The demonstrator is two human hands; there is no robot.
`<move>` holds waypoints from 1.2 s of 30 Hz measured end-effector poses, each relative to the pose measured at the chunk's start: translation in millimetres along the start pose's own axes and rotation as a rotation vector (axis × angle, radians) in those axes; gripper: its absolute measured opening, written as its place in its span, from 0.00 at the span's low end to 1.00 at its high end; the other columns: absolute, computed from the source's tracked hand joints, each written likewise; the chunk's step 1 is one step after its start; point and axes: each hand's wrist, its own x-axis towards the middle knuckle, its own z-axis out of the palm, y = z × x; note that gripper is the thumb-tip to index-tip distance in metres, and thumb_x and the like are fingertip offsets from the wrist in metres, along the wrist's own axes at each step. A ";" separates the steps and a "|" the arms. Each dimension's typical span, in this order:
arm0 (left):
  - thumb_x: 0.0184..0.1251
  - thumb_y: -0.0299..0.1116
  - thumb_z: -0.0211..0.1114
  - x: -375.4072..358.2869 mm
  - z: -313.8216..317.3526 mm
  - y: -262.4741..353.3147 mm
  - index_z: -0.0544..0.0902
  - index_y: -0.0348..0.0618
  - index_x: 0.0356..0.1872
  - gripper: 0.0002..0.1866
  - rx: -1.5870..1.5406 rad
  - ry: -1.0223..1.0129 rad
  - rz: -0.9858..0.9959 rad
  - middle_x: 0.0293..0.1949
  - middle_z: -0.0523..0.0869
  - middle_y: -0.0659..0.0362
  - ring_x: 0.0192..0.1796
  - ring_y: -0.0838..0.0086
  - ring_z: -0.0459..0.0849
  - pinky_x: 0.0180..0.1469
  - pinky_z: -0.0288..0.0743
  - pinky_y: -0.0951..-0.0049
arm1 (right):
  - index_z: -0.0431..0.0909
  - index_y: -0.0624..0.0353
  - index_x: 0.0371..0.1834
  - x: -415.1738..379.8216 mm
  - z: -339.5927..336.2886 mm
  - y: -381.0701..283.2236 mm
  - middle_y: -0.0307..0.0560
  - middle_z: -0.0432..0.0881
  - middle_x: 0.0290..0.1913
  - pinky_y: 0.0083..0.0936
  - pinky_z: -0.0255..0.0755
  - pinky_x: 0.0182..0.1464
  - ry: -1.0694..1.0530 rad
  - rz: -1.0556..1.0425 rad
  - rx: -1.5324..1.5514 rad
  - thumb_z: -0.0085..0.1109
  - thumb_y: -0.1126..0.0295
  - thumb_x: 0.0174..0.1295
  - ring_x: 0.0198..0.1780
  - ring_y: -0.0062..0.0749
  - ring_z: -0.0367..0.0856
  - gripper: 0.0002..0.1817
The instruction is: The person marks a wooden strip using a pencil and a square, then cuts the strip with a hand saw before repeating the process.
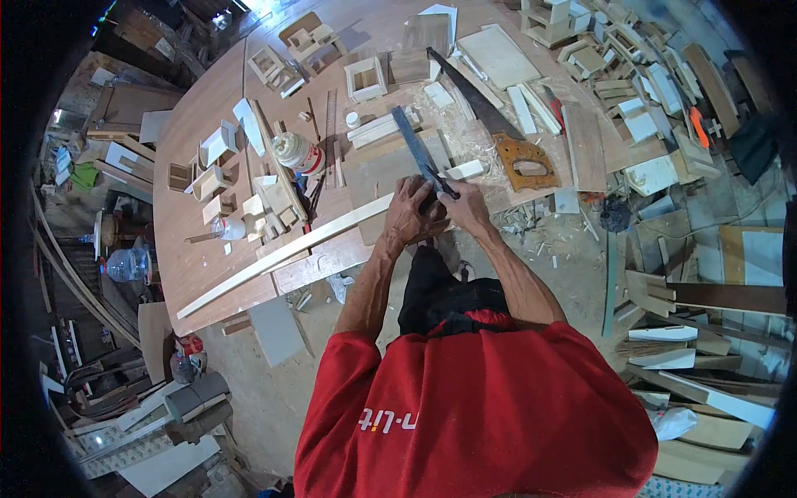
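Note:
At the table's near edge, my left hand is closed over the right part of a long pale wooden strip, its fingers pressed down near the dark bar. Close beside it, my right hand grips the near end of a flat, dark blue-grey metal bar, perhaps a try square. The bar points away from me across the worktop. A pale wood end shows just beyond my right hand; whether it belongs to the same strip is hidden by my hands.
A handsaw with a wooden handle lies to the right among shavings. A glue jar, small wooden boxes and offcuts sit on the brown table. Wood scraps are piled at right; more clutter lines the left.

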 end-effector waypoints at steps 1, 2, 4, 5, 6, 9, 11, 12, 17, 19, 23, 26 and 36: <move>0.47 0.33 0.71 -0.1 -0.2 0.4 0.78 0.38 0.54 0.28 0.003 -0.011 -0.029 0.54 0.76 0.45 0.57 0.48 0.72 0.60 0.69 0.54 | 0.79 0.67 0.50 0.1 0.5 1.1 0.54 0.85 0.34 0.28 0.73 0.40 -0.004 0.002 -0.001 0.62 0.67 0.57 0.34 0.30 0.82 0.20; 0.47 0.33 0.71 -0.3 -0.3 0.6 0.78 0.38 0.54 0.28 0.002 -0.011 -0.029 0.54 0.76 0.45 0.57 0.48 0.72 0.60 0.69 0.54 | 0.79 0.67 0.50 -0.5 0.6 2.7 0.54 0.85 0.34 0.28 0.73 0.40 -0.007 0.005 -0.002 0.61 0.67 0.58 0.35 0.29 0.81 0.19; 0.47 0.33 0.71 0.4 -0.5 -0.9 0.79 0.38 0.52 0.27 -0.007 -0.014 -0.027 0.54 0.76 0.46 0.56 0.49 0.72 0.60 0.70 0.54 | 0.80 0.67 0.49 0.2 -1.2 4.5 0.54 0.85 0.34 0.28 0.73 0.40 -0.019 0.001 -0.018 0.60 0.66 0.59 0.35 0.30 0.81 0.19; 0.47 0.33 0.71 0.9 -0.2 -1.4 0.79 0.38 0.52 0.27 -0.006 -0.012 -0.028 0.54 0.76 0.46 0.56 0.49 0.72 0.60 0.70 0.54 | 0.80 0.67 0.49 0.8 -2.3 5.2 0.55 0.85 0.35 0.28 0.73 0.41 -0.031 -0.004 -0.033 0.58 0.64 0.60 0.36 0.31 0.81 0.19; 0.48 0.34 0.71 0.5 1.0 -2.8 0.80 0.37 0.51 0.26 0.005 0.000 -0.016 0.52 0.77 0.46 0.55 0.49 0.72 0.59 0.70 0.55 | 0.80 0.67 0.49 -0.2 -10.0 -3.8 0.55 0.85 0.35 0.28 0.73 0.41 -0.034 -0.005 -0.034 0.58 0.64 0.60 0.36 0.31 0.81 0.19; 0.49 0.35 0.71 1.1 3.7 -5.8 0.81 0.37 0.49 0.24 0.012 0.021 -0.012 0.50 0.77 0.47 0.54 0.50 0.72 0.58 0.71 0.57 | 0.78 0.57 0.56 -10.1 -30.1 -34.1 0.64 0.82 0.41 0.41 0.74 0.43 0.131 0.007 -0.043 0.48 0.62 0.65 0.42 0.55 0.82 0.20; 0.49 0.35 0.70 0.3 4.7 -5.8 0.81 0.36 0.48 0.23 0.006 0.027 -0.016 0.50 0.77 0.48 0.54 0.51 0.73 0.58 0.71 0.58 | 0.78 0.57 0.54 -14.7 -37.8 -33.9 0.63 0.82 0.38 0.43 0.74 0.44 0.114 0.024 -0.142 0.48 0.63 0.64 0.42 0.56 0.81 0.19; 0.49 0.35 0.70 0.9 4.0 -5.6 0.81 0.36 0.48 0.23 0.006 0.034 -0.012 0.50 0.78 0.48 0.54 0.51 0.73 0.58 0.72 0.58 | 0.78 0.57 0.52 -17.4 -44.6 -44.7 0.62 0.83 0.36 0.44 0.73 0.45 0.100 0.039 -0.240 0.48 0.65 0.64 0.41 0.57 0.81 0.17; 0.49 0.33 0.70 1.0 6.1 -5.0 0.81 0.36 0.48 0.23 -0.005 0.054 -0.020 0.49 0.78 0.47 0.54 0.51 0.73 0.57 0.72 0.58 | 0.81 0.49 0.52 -26.0 -51.9 -48.1 0.58 0.83 0.33 0.42 0.74 0.44 0.040 -0.104 -0.433 0.50 0.68 0.61 0.37 0.54 0.82 0.17; 0.48 0.33 0.71 0.9 6.8 -7.0 0.81 0.37 0.48 0.23 0.015 0.016 -0.038 0.50 0.78 0.47 0.54 0.51 0.73 0.57 0.72 0.58 | 0.81 0.47 0.52 -25.2 -51.2 -49.3 0.57 0.83 0.33 0.41 0.74 0.44 0.045 -0.150 -0.494 0.51 0.68 0.59 0.35 0.52 0.82 0.18; 0.49 0.33 0.70 -0.2 6.3 -8.0 0.81 0.36 0.49 0.24 0.020 0.018 -0.017 0.50 0.78 0.47 0.54 0.51 0.73 0.57 0.72 0.58 | 0.83 0.47 0.49 -21.3 -46.2 -45.2 0.56 0.83 0.30 0.39 0.75 0.42 0.056 -0.200 -0.497 0.52 0.68 0.58 0.32 0.50 0.82 0.17; 0.48 0.34 0.71 -1.0 5.4 -6.9 0.81 0.37 0.50 0.24 0.010 0.031 -0.018 0.50 0.78 0.47 0.53 0.51 0.73 0.57 0.72 0.58 | 0.84 0.48 0.47 -18.6 -44.3 -49.6 0.57 0.83 0.30 0.40 0.76 0.41 0.084 -0.217 -0.484 0.53 0.68 0.57 0.32 0.51 0.82 0.16; 0.48 0.33 0.72 -1.8 7.4 -6.6 0.81 0.38 0.49 0.24 0.030 0.040 -0.022 0.52 0.77 0.49 0.53 0.52 0.75 0.56 0.73 0.58 | 0.86 0.49 0.45 -15.5 -40.6 -53.9 0.56 0.83 0.28 0.39 0.76 0.40 0.071 -0.213 -0.525 0.54 0.69 0.55 0.31 0.50 0.83 0.15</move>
